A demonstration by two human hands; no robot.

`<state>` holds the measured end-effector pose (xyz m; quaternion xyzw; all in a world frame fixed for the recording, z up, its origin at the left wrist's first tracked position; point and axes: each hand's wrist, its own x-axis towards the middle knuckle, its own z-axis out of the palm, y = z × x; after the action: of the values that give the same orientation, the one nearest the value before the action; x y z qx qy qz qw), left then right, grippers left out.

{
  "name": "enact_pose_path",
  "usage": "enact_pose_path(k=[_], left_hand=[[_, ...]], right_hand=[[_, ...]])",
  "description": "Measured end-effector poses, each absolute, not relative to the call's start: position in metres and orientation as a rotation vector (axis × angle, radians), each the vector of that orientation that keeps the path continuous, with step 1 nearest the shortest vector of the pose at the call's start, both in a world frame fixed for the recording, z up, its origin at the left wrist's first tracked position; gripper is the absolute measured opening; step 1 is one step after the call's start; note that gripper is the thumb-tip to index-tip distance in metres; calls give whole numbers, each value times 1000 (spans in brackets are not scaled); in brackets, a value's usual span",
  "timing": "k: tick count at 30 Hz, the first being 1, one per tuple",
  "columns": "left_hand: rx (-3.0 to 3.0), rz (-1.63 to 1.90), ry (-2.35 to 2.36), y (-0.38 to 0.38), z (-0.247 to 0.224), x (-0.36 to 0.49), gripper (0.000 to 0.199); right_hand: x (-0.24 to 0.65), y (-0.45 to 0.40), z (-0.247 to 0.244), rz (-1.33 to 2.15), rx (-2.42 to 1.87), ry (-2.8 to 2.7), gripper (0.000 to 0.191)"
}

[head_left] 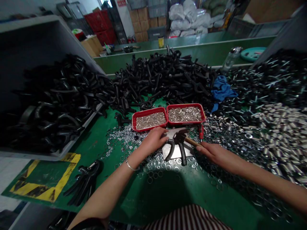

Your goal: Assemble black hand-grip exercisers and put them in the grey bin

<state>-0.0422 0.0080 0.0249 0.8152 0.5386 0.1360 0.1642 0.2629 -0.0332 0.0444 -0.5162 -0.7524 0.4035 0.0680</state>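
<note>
A black plastic spring clamp [183, 155] lies on a flat metal plate [176, 152], its two handles pointing toward me. My left hand [157, 138] reaches in from the left, with the fingers closed at the clamp's upper left; exactly what the fingertips pinch is hard to make out. Gripped in my right hand [209, 152] is the wooden handle of a hammer [191, 141], whose dark head is over the clamp's upper part. Right behind the plate stand two red trays, one with tiny metal pieces [150, 120], the other with small pins [184, 114].
Black clamp parts [158, 76] are heaped behind the trays and fill a grey bin [88, 124] at left. Loose metal rings [157, 166] surround the plate. Metal sleeves [285, 137] pile up at right, near a blue cloth [222, 89]. A red-handled tool [201, 131] lies beside the plate.
</note>
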Motion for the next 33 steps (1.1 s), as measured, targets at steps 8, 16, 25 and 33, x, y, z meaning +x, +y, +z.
enact_pose_path(k=[8,16,25,33], left_hand=[[2188,-70,2153,94,29,-96,22],[2183,-29,2240,86,10,-96,28],[2262,181,2227,82,11,-99,24],[2087,704,2315,82,1,-104,22]], right_hand=[[267,-77,22,1728,-1522,-1291,45],[262,-114,-9,1723,-1378,-868,39],[252,-81,-23,1716,-1276,-861,37],[254,-80,-26,1765,-1280,-869,37]])
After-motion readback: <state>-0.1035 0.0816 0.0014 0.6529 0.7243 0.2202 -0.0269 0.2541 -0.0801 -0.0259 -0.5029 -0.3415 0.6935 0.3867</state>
